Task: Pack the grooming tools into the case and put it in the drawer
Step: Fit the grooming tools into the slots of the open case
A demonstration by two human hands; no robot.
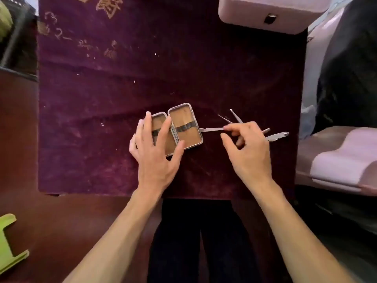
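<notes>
A small metal-rimmed case [184, 117] lies open on the purple cloth, its two tan-lined halves each crossed by a dark elastic band. My left hand [157, 152] rests spread over the left half, fingers straight, thumb at the right half's lower edge. My right hand [247, 146] pinches the end of a thin metal tool [212, 129] whose other end lies at the right half's edge beside the band. Two more slim tools [236, 116] stick out behind my right fingers. A nail clipper [278, 136] and another tool tip [266, 130] lie to its right.
The purple cloth [122, 88] covers the table's middle over dark wood. A pale pink box with a clasp [269, 15] stands at the far right corner. An open pink drawer or tray [342, 160] sits at the right. A green object [8, 246] lies at the lower left.
</notes>
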